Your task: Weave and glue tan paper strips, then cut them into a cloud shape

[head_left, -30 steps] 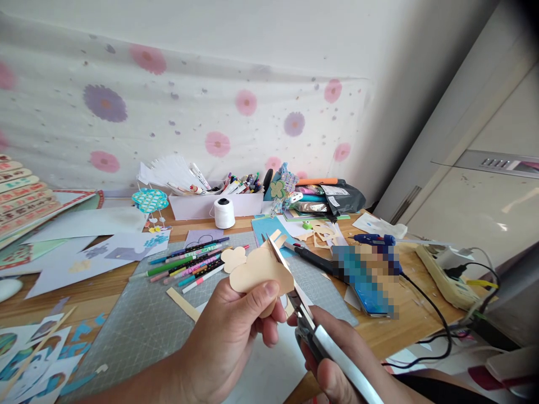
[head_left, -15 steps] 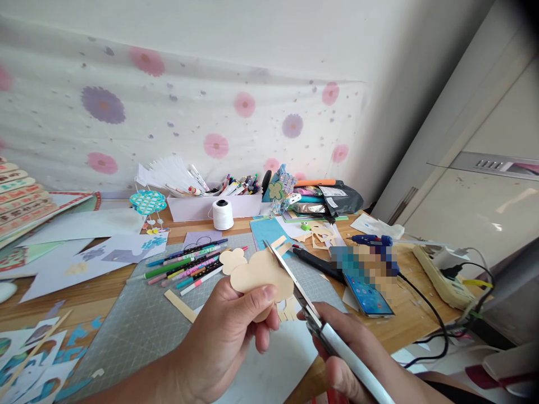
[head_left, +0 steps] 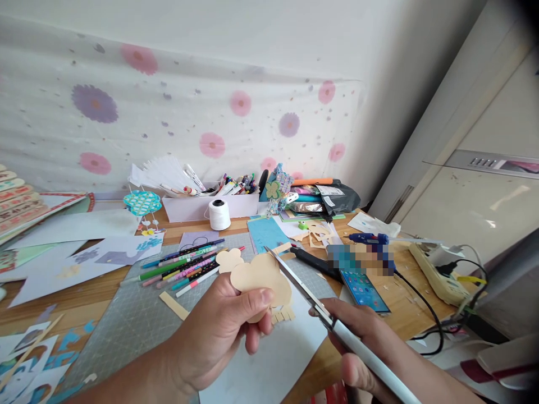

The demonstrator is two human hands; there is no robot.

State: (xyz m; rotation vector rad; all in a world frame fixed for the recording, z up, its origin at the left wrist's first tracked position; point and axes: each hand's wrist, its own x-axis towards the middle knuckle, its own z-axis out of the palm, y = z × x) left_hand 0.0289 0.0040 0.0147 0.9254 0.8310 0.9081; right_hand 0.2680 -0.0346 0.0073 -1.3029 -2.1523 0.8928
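Between thumb and fingers, my left hand [head_left: 227, 320] pinches a beige cloud-shaped paper cutout [head_left: 259, 278] above the grey cutting mat. My right hand [head_left: 357, 336] is closed round the handles of metal scissors [head_left: 324, 311]. Their blades slant up and left, lying close along the cutout's right edge; whether they touch it I cannot tell. Under the hands lies a white sheet [head_left: 269, 359] with small beige paper pieces [head_left: 283, 314] near its top. A smaller beige cutout [head_left: 228, 260] rests behind my left hand, beside several felt-tip pens [head_left: 185, 269].
A white thread spool [head_left: 219, 215] stands before a box of pens [head_left: 210, 206]. To the right lie a phone [head_left: 365, 292], a blue glue gun [head_left: 370, 240] with its black cord, and a power strip [head_left: 433, 275]. Paper scraps [head_left: 29, 359] cover the left front.
The scissors and my right hand have shifted slightly right and down, away from the cutout's upper edge. My left hand still holds the cutout. The whole view has moved a little.
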